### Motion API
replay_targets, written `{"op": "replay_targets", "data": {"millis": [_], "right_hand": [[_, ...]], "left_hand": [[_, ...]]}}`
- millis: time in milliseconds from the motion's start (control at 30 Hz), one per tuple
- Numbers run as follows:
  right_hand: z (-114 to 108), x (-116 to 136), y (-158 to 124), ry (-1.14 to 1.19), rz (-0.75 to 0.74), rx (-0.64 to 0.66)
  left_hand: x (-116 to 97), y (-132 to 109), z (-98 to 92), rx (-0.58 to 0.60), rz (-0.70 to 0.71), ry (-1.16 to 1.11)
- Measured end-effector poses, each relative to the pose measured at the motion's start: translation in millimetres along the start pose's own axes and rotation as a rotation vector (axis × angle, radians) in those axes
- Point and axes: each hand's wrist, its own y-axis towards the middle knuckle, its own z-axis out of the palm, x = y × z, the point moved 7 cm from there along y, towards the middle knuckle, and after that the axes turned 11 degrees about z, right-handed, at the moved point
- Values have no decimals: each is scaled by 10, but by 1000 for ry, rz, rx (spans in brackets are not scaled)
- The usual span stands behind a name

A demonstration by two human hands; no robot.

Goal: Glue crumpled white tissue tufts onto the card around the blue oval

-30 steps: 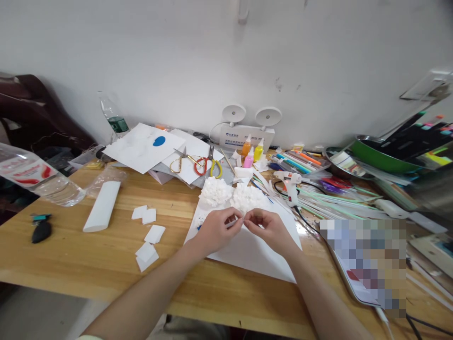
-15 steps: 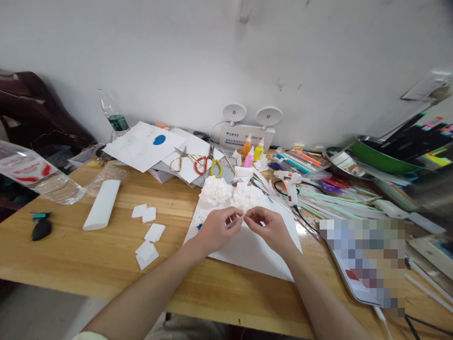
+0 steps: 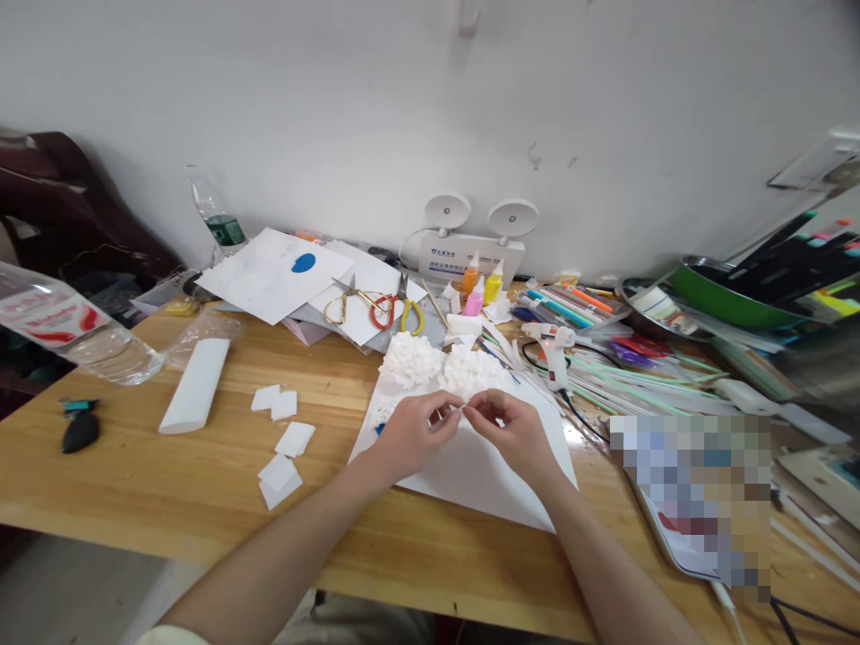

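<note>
My left hand point(image 3: 422, 432) and my right hand point(image 3: 509, 428) meet fingertip to fingertip over a white sheet point(image 3: 463, 484). Both pinch a small white piece of paper point(image 3: 463, 408), mostly hidden by the fingers. Just beyond the fingertips, two fluffy white clumps sit side by side: a left clump point(image 3: 411, 358) and a right clump point(image 3: 473, 369). A bit of blue point(image 3: 380, 429) shows at the sheet's left, beside my left hand. Several small white paper squares point(image 3: 296, 439) lie on the wood to the left.
A hot glue gun point(image 3: 556, 354) stands right of the clumps, its cord running toward a tablet point(image 3: 685, 546). Scissors point(image 3: 380, 312) and glue bottles point(image 3: 474, 300) are behind. At left lie a white roll point(image 3: 194, 385), a black bulb point(image 3: 81, 434) and a large bottle point(image 3: 114, 345).
Both hands stay in nearly the same place, fingertips together. The white paper between the left fingers shows less than before. The view has shifted very slightly.
</note>
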Motion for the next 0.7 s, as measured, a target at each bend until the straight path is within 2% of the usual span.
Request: {"op": "replay_targets", "data": {"millis": [133,333,433,567,700], "right_hand": [[-20,54,-14,-33,-82,-70],[-58,242,-134,-151,-376,-260],[-66,289,-184,-192,-467,-320],[-71,294,-170,-196,-450,-310],[-57,283,-131,-163,-376,-237]], "left_hand": [[-12,1,-5,-1,8,-13],[-9,-1,-23,-40,-20,-86],[-7,-3,-23,-39,-31,-99],[2,-4,-44,-68,-42,-91],[18,-3,-70,-111,-35,-96]]}}
